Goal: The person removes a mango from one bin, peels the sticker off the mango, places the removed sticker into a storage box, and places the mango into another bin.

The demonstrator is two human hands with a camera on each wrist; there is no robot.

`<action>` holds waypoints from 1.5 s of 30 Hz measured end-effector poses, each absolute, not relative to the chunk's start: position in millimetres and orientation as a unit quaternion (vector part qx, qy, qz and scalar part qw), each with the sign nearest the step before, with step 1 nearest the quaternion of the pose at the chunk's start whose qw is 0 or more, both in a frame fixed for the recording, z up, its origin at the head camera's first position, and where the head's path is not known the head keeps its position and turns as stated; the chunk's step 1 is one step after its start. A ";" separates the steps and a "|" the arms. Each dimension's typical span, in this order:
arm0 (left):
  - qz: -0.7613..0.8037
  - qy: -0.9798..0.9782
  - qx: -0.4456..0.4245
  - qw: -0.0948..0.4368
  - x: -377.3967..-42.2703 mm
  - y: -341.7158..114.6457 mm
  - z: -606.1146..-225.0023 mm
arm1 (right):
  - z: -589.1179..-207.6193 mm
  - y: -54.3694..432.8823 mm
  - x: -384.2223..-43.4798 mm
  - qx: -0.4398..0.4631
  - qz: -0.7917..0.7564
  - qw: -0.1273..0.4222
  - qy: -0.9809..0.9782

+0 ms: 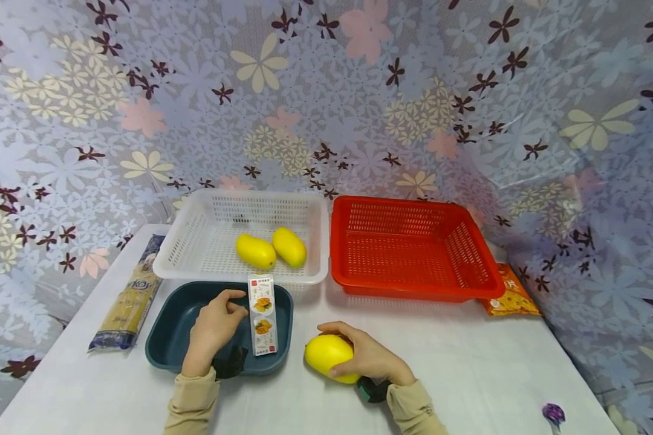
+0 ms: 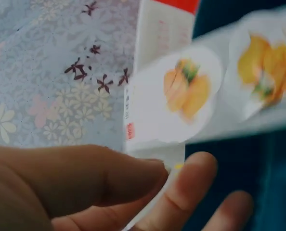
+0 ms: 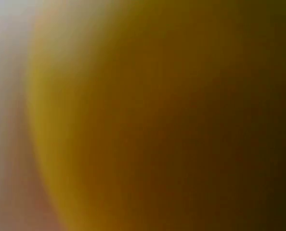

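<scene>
In the head view, a dark blue-green plastic basin (image 1: 160,329) stands at the front left of the table. A narrow white packet (image 1: 263,314) with mango pictures leans lengthwise over its right side, overlapping the far rim. My left hand (image 1: 216,326) is over the basin, left of the packet, with fingers loosely bent. Up close in the left wrist view, the thumb (image 2: 128,175) and fingertips are below the packet's printed face, with nothing pinched between them. Right of the basin, my right hand (image 1: 372,357) grips a yellow mango (image 1: 326,353), which fills the blurred right wrist view.
A white basket (image 1: 196,241) behind the basin holds two yellow mangoes (image 1: 256,251). Beside it stands a red basket (image 1: 408,254). A pasta-like packet (image 1: 127,302) lies at the left, an orange snack bag (image 1: 511,296) behind the red basket's right corner, a purple-topped lollipop (image 1: 553,414) front right.
</scene>
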State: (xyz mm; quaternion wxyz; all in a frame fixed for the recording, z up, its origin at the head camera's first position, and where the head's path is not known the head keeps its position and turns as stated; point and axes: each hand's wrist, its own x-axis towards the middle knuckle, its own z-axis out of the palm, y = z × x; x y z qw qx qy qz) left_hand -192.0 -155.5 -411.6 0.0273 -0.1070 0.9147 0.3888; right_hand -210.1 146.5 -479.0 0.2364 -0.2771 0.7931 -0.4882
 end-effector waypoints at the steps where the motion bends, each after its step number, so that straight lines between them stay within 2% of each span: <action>1: 0.379 0.918 -0.114 0.027 -191.2 -156.0 -410.6 | -479.4 145.8 -209.7 -0.274 -0.486 0.237 0.796; 5: 0.350 0.926 -0.137 0.014 -188.6 -158.0 -407.1 | -480.4 143.8 -208.4 -0.262 -0.475 0.235 0.807; 12: 0.358 0.922 -0.139 -0.043 -189.4 -149.5 -406.0 | -481.4 142.3 -208.6 -0.261 -0.469 0.231 0.812; 22: 0.389 0.912 -0.121 -0.048 -196.8 -138.0 -422.7 | -482.8 140.0 -208.2 -0.257 -0.472 0.245 0.807; 25: 0.385 0.918 -0.093 -0.032 -195.7 -146.3 -418.8 | -482.5 141.1 -208.5 -0.255 -0.474 0.248 0.806; 30: 0.373 0.927 -0.035 0.028 -189.6 -168.4 -410.2 | -481.3 144.0 -209.1 -0.255 -0.473 0.247 0.806; 34: 0.354 0.933 -0.035 0.054 -186.5 -179.6 -410.2 | -480.4 143.9 -209.4 -0.256 -0.471 0.245 0.808; 40: 0.318 0.944 -0.055 0.064 -189.3 -179.1 -413.6 | -479.8 143.3 -209.8 -0.250 -0.468 0.249 0.810; 45: 0.309 0.945 -0.107 0.029 -188.9 -175.7 -410.0 | -480.0 142.9 -210.5 -0.248 -0.466 0.251 0.811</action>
